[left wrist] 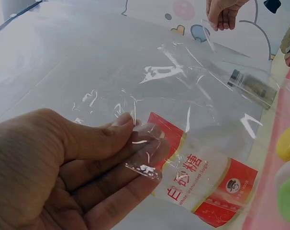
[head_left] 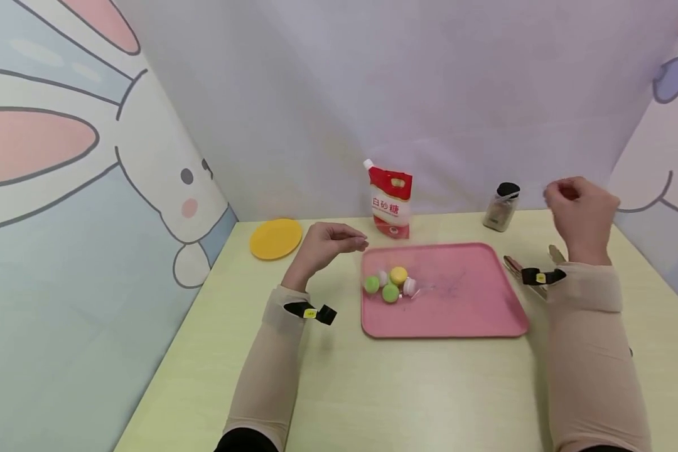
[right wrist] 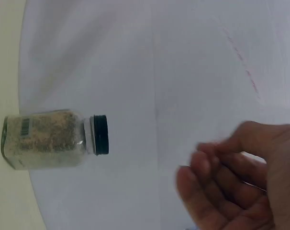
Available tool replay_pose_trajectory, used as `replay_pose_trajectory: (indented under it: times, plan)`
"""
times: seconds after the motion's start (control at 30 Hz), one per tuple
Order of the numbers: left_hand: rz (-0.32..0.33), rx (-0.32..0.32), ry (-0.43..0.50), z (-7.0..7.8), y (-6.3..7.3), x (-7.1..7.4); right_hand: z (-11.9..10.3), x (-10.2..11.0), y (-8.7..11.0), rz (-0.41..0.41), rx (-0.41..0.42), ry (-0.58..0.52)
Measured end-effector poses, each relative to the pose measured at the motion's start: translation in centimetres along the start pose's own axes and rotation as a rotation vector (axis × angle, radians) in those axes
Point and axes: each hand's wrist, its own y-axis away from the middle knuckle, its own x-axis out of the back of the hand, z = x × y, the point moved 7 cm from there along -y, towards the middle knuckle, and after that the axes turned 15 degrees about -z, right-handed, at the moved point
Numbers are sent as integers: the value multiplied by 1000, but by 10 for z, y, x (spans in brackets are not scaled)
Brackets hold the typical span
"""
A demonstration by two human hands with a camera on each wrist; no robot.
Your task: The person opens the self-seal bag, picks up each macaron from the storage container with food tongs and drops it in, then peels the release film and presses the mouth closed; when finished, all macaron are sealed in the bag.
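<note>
A sheet of clear plastic film [left wrist: 159, 73] spans the space between my two hands, showing mostly by its glints. My left hand [head_left: 330, 245] pinches one edge of it between thumb and fingertips, left of the pink tray [head_left: 477, 307]. Higher up at the right, my right hand [head_left: 584, 210] pinches the film's other side, as the left wrist view shows. Under the film, several small round pieces in green [head_left: 390, 293], yellow [head_left: 398, 275] and white [head_left: 409, 287] lie at the tray's left end. The film overlaps the sugar pouch in the left wrist view.
A red and white sugar pouch [head_left: 392, 204] stands behind the tray, with a black-capped jar [head_left: 501, 208] to its right. At the back left lies a yellow plate [head_left: 275, 239]. Cutlery [head_left: 513, 265], partly hidden by my right sleeve, lies beside the tray.
</note>
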Motion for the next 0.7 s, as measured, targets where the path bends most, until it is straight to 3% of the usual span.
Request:
replay_pose_trajectory:
  times: [0.17,0.3,0.5,0.6,0.7]
  plan:
    - [-9,-6,2,-1,1,-1,-11,-55,3,-528,125,158]
    - [-11,-6,-3,-1,-1,-1,-17,-93,11,-743,217,237]
    - [-17,-3,9,-2,-2,-2,-11,-130,20,-941,271,222]
    - [-18,4,11,-3,-2,-2,-10,-137,20,-936,320,216]
    - [-19,12,14,-2,-3,-4,-13,-138,20,-874,389,215]
